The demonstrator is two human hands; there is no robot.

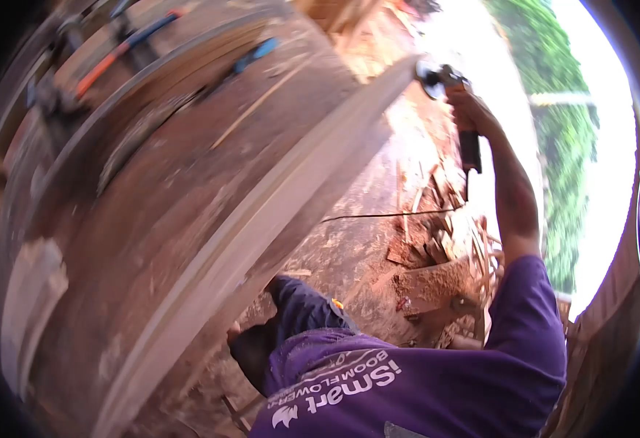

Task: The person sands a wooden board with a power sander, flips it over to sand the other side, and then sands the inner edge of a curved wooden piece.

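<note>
My right hand (472,113), at the end of an outstretched arm, is closed around the body of an angle grinder (470,150). The grinder's disc (429,79) is right at the far end of a long, pale wooden plank (254,212). This plank runs diagonally from the lower left to the upper right, past my legs. A dark cord (467,186) leaves the grinder's rear end. My left hand does not show; my purple shirt (422,387) and dark trousers (298,303) fill the lower middle.
Wood scraps (437,244) and sawdust (437,288) cover the ground on the right. A black cable (385,215) crosses the ground. A blue and orange bar clamp (126,51) lies at the upper left, and a pale wood block (35,292) is at the left. Green foliage (561,146) is beyond.
</note>
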